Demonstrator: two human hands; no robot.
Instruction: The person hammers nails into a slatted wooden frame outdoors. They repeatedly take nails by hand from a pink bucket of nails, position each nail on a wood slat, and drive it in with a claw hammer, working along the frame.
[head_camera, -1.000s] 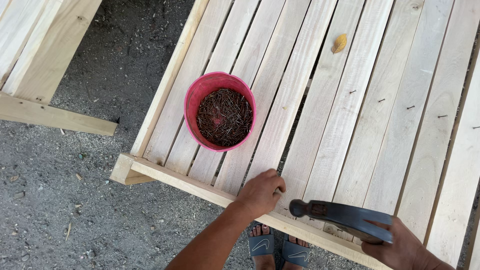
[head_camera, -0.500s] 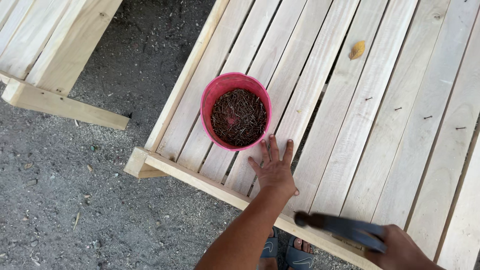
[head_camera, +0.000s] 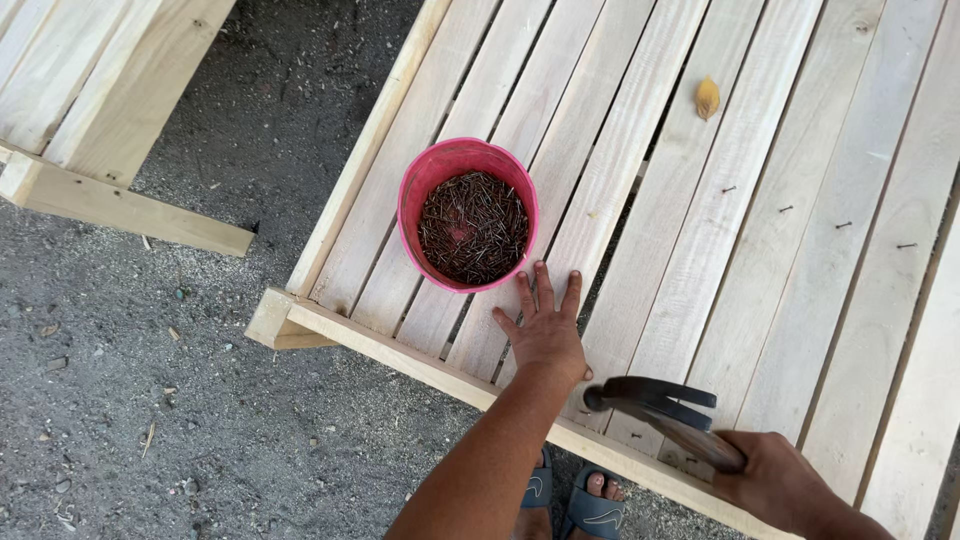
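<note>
Head view: the left hand (head_camera: 545, 330) is laid flat and empty, fingers spread, on the pale slatted frame (head_camera: 800, 300), fingertips just short of the pink bowl (head_camera: 468, 213) of nails, while a claw hammer (head_camera: 655, 405) is gripped by the right hand (head_camera: 785, 485) low over the near rail; the bowl could be jolted by a careless reach, or nails scattered onto the gravel (head_camera: 150, 400)

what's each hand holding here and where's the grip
The right hand holds a claw hammer by its handle. The left hand holds nothing; it lies open on the wooden slats, fingertips near the pink bowl of nails.
</note>
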